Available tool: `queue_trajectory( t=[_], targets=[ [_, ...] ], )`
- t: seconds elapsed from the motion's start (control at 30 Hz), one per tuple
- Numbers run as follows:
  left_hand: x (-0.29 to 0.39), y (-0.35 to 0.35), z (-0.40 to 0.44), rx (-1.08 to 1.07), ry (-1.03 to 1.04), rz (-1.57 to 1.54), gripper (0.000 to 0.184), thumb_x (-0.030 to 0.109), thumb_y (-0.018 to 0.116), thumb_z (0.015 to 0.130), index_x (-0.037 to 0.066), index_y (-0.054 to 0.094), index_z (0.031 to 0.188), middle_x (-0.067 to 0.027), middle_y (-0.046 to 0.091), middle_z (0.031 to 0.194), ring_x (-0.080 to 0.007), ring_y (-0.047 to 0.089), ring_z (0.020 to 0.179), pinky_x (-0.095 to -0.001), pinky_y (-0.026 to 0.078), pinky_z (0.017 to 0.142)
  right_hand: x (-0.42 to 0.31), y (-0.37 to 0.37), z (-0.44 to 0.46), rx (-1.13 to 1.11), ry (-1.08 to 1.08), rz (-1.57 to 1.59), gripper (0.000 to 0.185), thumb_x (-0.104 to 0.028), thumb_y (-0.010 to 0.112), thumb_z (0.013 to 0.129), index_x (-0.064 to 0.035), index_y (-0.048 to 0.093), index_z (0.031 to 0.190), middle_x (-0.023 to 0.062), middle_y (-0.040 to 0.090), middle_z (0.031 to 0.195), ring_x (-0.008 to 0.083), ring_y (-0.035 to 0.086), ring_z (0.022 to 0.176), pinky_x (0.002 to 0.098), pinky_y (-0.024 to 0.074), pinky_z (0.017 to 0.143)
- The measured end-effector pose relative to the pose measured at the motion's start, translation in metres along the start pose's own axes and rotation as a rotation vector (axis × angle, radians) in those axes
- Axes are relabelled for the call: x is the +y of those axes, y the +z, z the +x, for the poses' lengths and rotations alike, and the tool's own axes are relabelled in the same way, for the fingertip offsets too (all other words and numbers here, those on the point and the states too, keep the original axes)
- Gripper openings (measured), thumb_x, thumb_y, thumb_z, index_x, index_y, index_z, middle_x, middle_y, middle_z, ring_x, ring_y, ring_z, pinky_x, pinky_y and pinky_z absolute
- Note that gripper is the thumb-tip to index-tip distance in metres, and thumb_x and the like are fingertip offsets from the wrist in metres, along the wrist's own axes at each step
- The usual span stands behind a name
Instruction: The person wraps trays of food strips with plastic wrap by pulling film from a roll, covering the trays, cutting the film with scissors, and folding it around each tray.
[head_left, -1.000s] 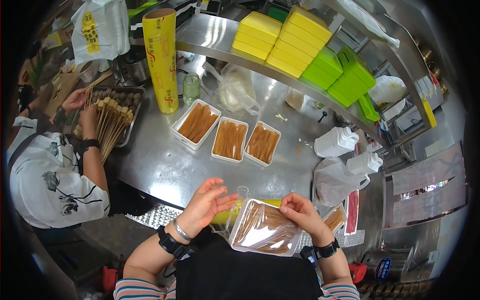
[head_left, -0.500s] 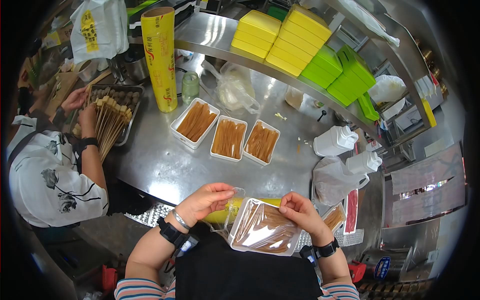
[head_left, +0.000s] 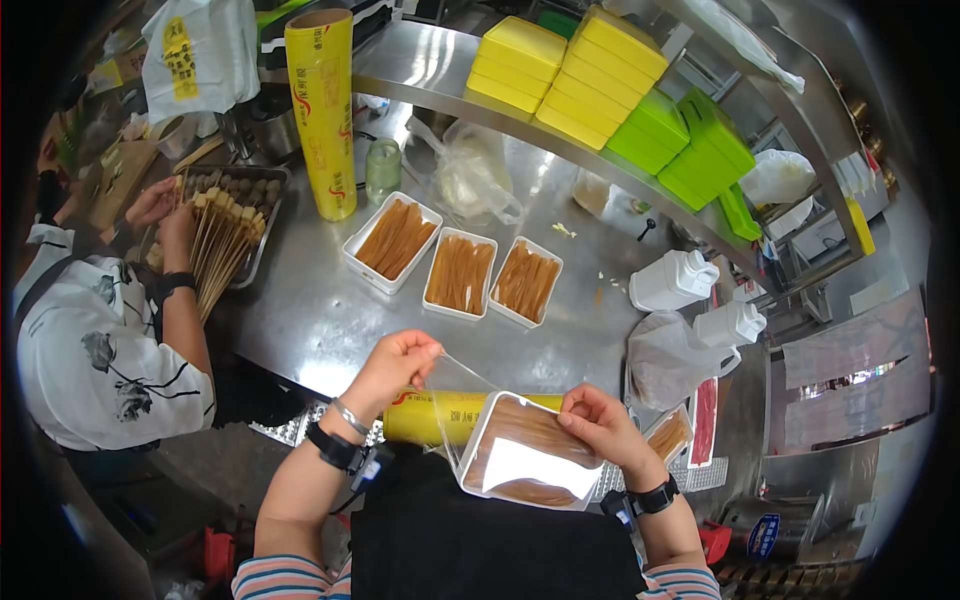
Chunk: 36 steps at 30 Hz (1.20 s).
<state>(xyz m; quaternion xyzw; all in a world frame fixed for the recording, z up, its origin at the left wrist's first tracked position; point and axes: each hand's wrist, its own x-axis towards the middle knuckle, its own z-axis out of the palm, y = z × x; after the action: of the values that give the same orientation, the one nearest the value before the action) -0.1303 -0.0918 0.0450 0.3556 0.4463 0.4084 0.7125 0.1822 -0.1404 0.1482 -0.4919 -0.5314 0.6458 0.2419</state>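
My left hand [head_left: 402, 362] pinches the edge of clear plastic film [head_left: 446, 400], which stretches taut from the fingertips to a white tray of brown strips [head_left: 525, 450]. The tray is tilted in front of my black apron, its film top shining with glare. My right hand [head_left: 598, 425] grips the tray's upper right side, thumb over the film. Behind the tray lies a yellow film roll [head_left: 430, 417], partly hidden by it.
Three white trays of brown strips [head_left: 460, 273] stand on the metal table [head_left: 330, 330]. An upright yellow roll [head_left: 325, 120] is behind them. At the left a co-worker [head_left: 115, 350] handles skewers [head_left: 225, 240]. White jugs [head_left: 672, 281] stand at the right.
My left hand has closed on the film edge and moved up and left, pulling the film out taut. The film on the tray looks smoother. My right hand has stayed in place.
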Motion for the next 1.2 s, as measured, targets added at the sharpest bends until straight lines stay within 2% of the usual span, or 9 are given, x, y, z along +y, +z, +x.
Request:
queue_trajectory(
  t=[0.13, 0.23, 0.3, 0.4, 0.53, 0.63, 0.73, 0.87, 1.2],
  targets=[
    [-0.009, 0.000, 0.003, -0.113, -0.167, -0.296, 0.011, 0.016, 0.060, 0.095, 0.005, 0.060, 0.097, 0.0016, 0.058, 0.073, -0.0118, 0.059, 0.068, -0.0247, 0.049, 0.059, -0.010, -0.002, -0.002, -0.006, 0.086, -0.013, 0.012, -0.014, 0.063, 0.094, -0.0073, 0.053, 0.097, -0.0066, 0.056, 0.075, -0.0014, 0.048, 0.066, 0.0141, 0.0341, 0.054],
    [-0.013, 0.024, -0.019, -0.008, -0.079, -0.529, 0.033, 0.032, 0.052, 0.099, 0.005, 0.055, 0.117, -0.0072, 0.064, 0.092, -0.0180, 0.064, 0.086, -0.0313, 0.054, 0.077, -0.005, -0.002, -0.002, 0.002, 0.077, 0.014, 0.013, -0.014, 0.063, 0.094, -0.0067, 0.053, 0.097, -0.0061, 0.057, 0.077, -0.0006, 0.050, 0.069, 0.0145, 0.0372, 0.058],
    [-0.023, 0.034, -0.029, -0.346, -0.532, -0.791, 0.059, 0.050, 0.037, 0.100, 0.004, 0.042, 0.136, -0.0181, 0.061, 0.118, -0.0267, 0.062, 0.106, -0.0401, 0.050, 0.093, -0.005, -0.005, 0.000, 0.004, -0.007, 0.020, 0.013, -0.014, 0.063, 0.094, -0.0065, 0.053, 0.097, -0.0060, 0.057, 0.077, -0.0003, 0.050, 0.070, 0.0146, 0.0380, 0.060],
    [-0.014, 0.031, -0.032, -0.396, -0.371, -0.796, 0.075, 0.062, 0.025, 0.098, 0.003, 0.034, 0.144, -0.0236, 0.057, 0.127, -0.0315, 0.061, 0.111, -0.0432, 0.050, 0.092, -0.003, -0.002, -0.005, 0.011, 0.027, 0.043, 0.014, -0.014, 0.064, 0.094, -0.0061, 0.053, 0.097, -0.0059, 0.057, 0.078, -0.0002, 0.050, 0.070, 0.0149, 0.0385, 0.060],
    [0.006, 0.040, -0.063, -0.282, -0.254, -0.365, 0.055, 0.038, 0.046, 0.101, 0.008, 0.033, 0.145, -0.0182, 0.061, 0.117, -0.0231, 0.062, 0.104, -0.0373, 0.052, 0.087, -0.006, -0.004, -0.003, 0.017, 0.013, 0.041, 0.014, -0.014, 0.064, 0.093, -0.0060, 0.053, 0.097, -0.0057, 0.057, 0.078, -0.0002, 0.050, 0.070, 0.0149, 0.0380, 0.060],
    [0.013, 0.044, -0.071, -0.230, -0.037, -0.476, 0.054, 0.015, 0.058, 0.096, 0.005, 0.035, 0.144, -0.0120, 0.062, 0.110, -0.0152, 0.060, 0.104, -0.0313, 0.050, 0.089, 0.000, -0.005, -0.004, 0.029, 0.030, 0.034, 0.014, -0.014, 0.064, 0.093, -0.0059, 0.053, 0.097, -0.0053, 0.058, 0.078, -0.0002, 0.050, 0.070, 0.0148, 0.0377, 0.059],
    [0.005, 0.041, -0.060, -0.297, -0.078, -0.551, 0.050, 0.005, 0.062, 0.091, 0.004, 0.045, 0.138, -0.0060, 0.061, 0.108, -0.0128, 0.058, 0.100, -0.0288, 0.049, 0.091, -0.001, -0.005, -0.003, 0.028, 0.020, 0.033, 0.013, -0.014, 0.064, 0.093, -0.0059, 0.053, 0.097, -0.0050, 0.058, 0.078, -0.0002, 0.051, 0.070, 0.0149, 0.0380, 0.059],
    [0.011, 0.042, -0.056, -0.268, -0.118, -0.567, 0.040, 0.000, 0.065, 0.088, 0.004, 0.058, 0.127, -0.0014, 0.062, 0.099, -0.0091, 0.058, 0.087, -0.0241, 0.051, 0.077, -0.009, -0.001, -0.004, 0.017, 0.020, 0.039, 0.013, -0.013, 0.064, 0.093, -0.0061, 0.054, 0.097, -0.0046, 0.059, 0.078, 0.0002, 0.052, 0.071, 0.0153, 0.0398, 0.060],
    [0.056, 0.020, -0.066, -0.106, 0.147, 0.574, 0.019, 0.009, 0.074, 0.083, 0.003, 0.069, 0.100, 0.0009, 0.059, 0.092, -0.0068, 0.054, 0.075, -0.0213, 0.049, 0.072, -0.018, 0.005, -0.010, 0.041, 0.016, -0.023, 0.014, -0.015, 0.063, 0.094, -0.0082, 0.052, 0.098, -0.0065, 0.057, 0.074, -0.0014, 0.045, 0.058, 0.0146, 0.0301, 0.048]
  ],
)
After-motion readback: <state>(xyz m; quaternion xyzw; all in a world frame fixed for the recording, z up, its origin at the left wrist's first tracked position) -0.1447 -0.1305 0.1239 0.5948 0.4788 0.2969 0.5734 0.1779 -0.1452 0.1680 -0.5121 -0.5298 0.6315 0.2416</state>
